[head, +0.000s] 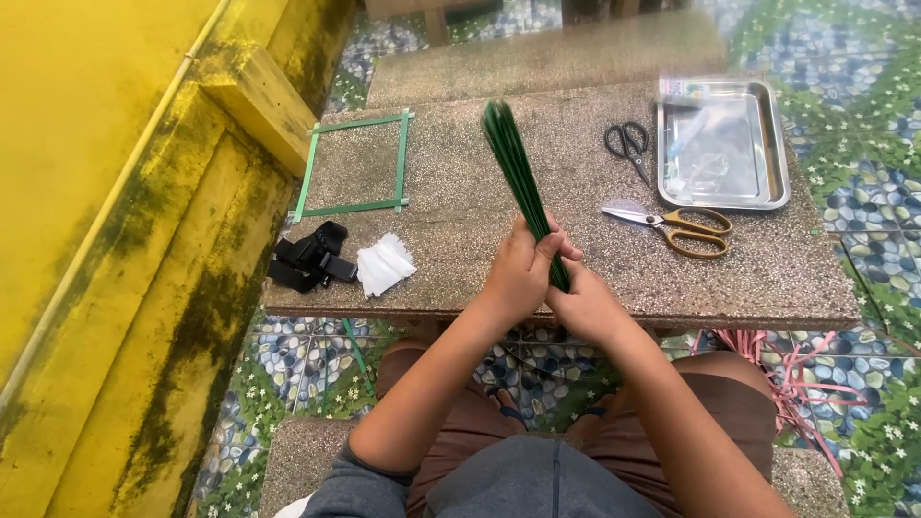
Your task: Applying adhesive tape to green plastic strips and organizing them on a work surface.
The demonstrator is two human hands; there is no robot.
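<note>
You have the bundle of green strips (pixel 518 182) clenched upright in both your left hand (pixel 518 273) and right hand (pixel 585 307) at the stone table's (pixel 480 240) near edge, apparently evening its ends; next needs a steady grip.

A speckled stone worktop (pixel 460 230) carries a green strip square (pixel 355 165), black straps (pixel 309 257), white paper (pixel 385 264), two scissors (pixel 676 226) and a steel tray (pixel 721 144).

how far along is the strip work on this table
Done: one square frame of green strips lies flat on the table. In hand: the left hand and right hand both grip a bundle of green strips, upright and uncut. Left: the gold scissors and black scissors lie untouched beside the tray.
</note>
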